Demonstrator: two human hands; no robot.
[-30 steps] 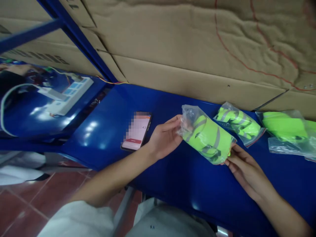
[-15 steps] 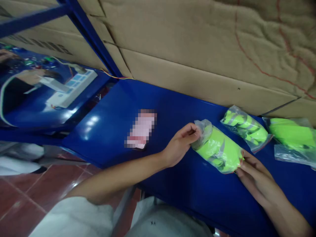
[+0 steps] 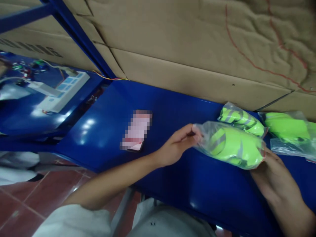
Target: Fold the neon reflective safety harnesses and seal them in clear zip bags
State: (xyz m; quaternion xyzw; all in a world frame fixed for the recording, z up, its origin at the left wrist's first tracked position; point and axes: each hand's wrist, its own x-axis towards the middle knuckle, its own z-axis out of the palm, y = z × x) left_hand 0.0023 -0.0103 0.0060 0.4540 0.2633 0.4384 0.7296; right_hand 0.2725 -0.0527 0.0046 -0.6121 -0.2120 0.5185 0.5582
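Observation:
A clear plastic bag (image 3: pixel 232 144) is stretched between my two hands above the blue table. Inside it lies a folded neon yellow-green fabric item with grey stripes, apparently a reflective vest. My left hand (image 3: pixel 179 143) pinches the bag's loose left end between thumb and fingers. At the other end, my right hand (image 3: pixel 274 174) grips the bag's red-edged side; some of its fingers are hidden behind the bag. Just behind, a similar striped bag (image 3: pixel 242 120) lies on the table, partly covered by the one I hold.
Another neon bag (image 3: pixel 287 128) rests at the far right. A phone (image 3: pixel 137 130) with a blurred-out screen lies on the blue table (image 3: pixel 170 108). Cardboard (image 3: pixel 172 69) walls the back. On the adjoining table at left is a white power strip (image 3: pixel 65 92) with a plug.
The held bag has shifted right with my right hand and is more stretched out. It now overlaps the bag behind. My left hand keeps its pinch; the whole view has shifted slightly.

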